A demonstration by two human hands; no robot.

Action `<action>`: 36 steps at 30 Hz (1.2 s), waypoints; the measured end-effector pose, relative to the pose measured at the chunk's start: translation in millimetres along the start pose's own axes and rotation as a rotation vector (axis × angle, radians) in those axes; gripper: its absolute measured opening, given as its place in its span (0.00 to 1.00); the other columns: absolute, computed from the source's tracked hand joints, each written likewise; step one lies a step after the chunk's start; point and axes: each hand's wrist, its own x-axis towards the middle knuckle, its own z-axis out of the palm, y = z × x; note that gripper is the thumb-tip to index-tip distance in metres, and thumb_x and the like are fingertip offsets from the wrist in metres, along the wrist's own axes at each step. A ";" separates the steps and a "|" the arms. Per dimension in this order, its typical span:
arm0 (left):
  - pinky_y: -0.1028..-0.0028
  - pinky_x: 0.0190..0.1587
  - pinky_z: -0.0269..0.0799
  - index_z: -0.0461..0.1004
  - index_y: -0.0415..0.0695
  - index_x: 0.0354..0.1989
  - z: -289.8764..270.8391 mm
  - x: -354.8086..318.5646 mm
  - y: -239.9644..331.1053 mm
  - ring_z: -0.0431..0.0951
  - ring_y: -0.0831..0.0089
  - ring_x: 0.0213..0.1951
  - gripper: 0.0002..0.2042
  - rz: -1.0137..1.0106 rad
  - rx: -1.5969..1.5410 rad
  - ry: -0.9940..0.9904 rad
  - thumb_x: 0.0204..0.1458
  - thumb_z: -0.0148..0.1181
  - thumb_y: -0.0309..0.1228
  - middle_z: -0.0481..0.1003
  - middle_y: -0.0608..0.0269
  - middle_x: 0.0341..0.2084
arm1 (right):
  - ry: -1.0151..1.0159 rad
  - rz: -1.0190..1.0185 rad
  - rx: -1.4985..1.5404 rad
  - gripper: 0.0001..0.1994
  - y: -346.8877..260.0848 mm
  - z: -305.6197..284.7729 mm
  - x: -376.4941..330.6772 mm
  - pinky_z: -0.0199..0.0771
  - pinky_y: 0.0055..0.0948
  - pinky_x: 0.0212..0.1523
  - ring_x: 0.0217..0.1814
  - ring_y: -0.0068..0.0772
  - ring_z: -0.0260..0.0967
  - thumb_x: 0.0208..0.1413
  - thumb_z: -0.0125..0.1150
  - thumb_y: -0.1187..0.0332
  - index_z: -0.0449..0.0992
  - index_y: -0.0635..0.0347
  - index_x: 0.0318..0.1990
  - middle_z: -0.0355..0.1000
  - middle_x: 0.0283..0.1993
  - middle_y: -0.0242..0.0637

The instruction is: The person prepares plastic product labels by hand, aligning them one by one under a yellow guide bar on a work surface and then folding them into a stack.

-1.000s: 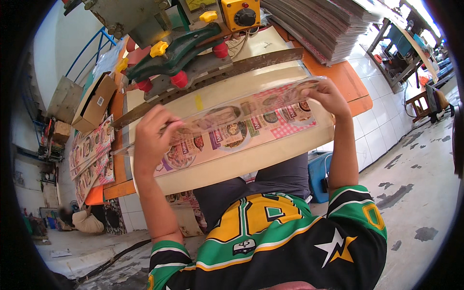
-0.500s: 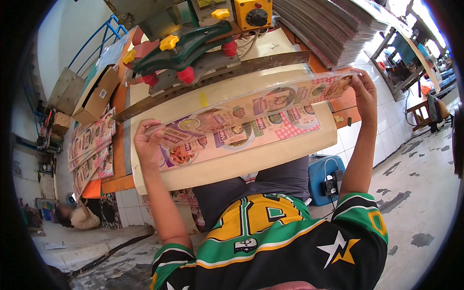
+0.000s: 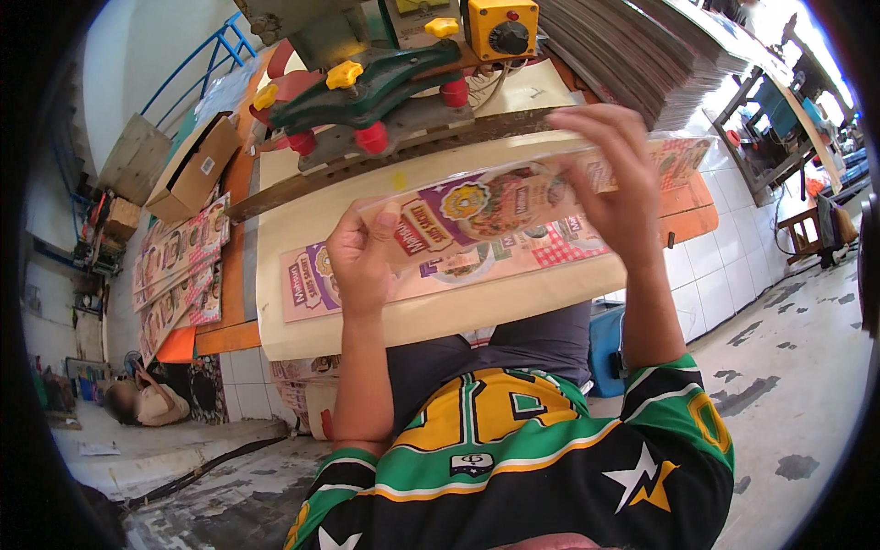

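A long, glossy printed strip with food pictures (image 3: 527,197) is raised and tilted. My left hand (image 3: 362,252) pinches its left end between thumb and fingers. Over the strip's right half is my right hand (image 3: 619,183), fingers stretched out and a little smeared by motion; whether its thumb touches the strip, I cannot tell. Beneath, a second printed strip (image 3: 307,284) lies flat on a cream sheet (image 3: 312,335), partly hidden by the raised one and my left hand.
Behind the sheet runs a metal bar (image 3: 302,197) below a green machine clamp (image 3: 367,101) with yellow knobs. A yellow control box (image 3: 500,27) stands above. Printed strips (image 3: 183,247) and a cardboard box (image 3: 197,170) are at left, a tall sheet stack (image 3: 632,55) at right.
My left hand has moved right with the strip's end. My right hand has left the strip's far right end and come inward over it. The raised strip's print now shows more plainly.
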 end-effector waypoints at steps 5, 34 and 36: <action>0.78 0.46 0.76 0.77 0.33 0.49 19.7 5.0 3.7 0.79 0.81 0.40 0.11 0.041 0.008 -0.021 0.67 0.59 0.30 0.82 0.61 0.40 | -0.152 -0.133 0.057 0.17 -35.1 38.4 19.2 0.71 0.39 0.52 0.53 0.39 0.72 0.51 0.72 0.66 0.81 0.53 0.50 0.76 0.49 0.32; 0.78 0.52 0.69 0.73 0.30 0.55 42.4 3.5 11.6 0.75 0.80 0.49 0.13 0.141 0.200 -0.075 0.68 0.54 0.25 0.78 0.62 0.47 | -0.074 -0.429 -0.081 0.07 -66.3 70.8 46.6 0.69 0.29 0.34 0.34 0.30 0.70 0.38 0.64 0.68 0.75 0.56 0.28 0.68 0.30 0.29; 0.79 0.50 0.70 0.74 0.31 0.54 42.8 2.3 8.4 0.75 0.81 0.47 0.12 0.146 0.193 -0.058 0.68 0.54 0.25 0.78 0.63 0.45 | -0.075 -0.412 -0.085 0.07 -67.7 70.3 45.5 0.69 0.29 0.33 0.33 0.30 0.70 0.38 0.64 0.68 0.74 0.56 0.27 0.67 0.29 0.29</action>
